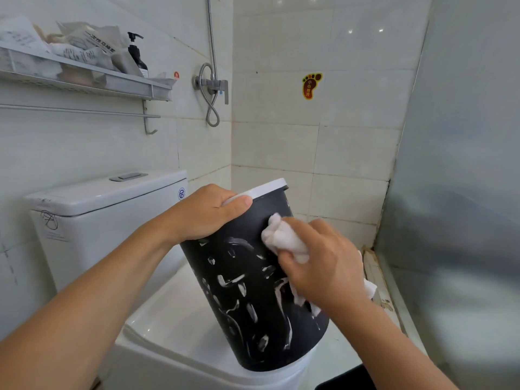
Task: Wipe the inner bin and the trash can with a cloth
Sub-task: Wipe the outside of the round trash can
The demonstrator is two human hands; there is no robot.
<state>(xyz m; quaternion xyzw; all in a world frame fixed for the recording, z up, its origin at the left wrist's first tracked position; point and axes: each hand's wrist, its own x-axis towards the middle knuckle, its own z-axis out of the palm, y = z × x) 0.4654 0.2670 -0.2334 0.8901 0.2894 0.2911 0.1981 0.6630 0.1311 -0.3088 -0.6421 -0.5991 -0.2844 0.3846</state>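
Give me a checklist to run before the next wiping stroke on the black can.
1. Left hand grips the rim of the trash can: ok.
2. Right hand holds the cloth against the can's side: ok.
3. Can's base rests on the closed toilet lid, tilted: ok, but only the left hand steadies it.
4. White streaks left on the can's wall below the cloth: not ok, wipe there.
5. Far side of can clean: cannot tell.
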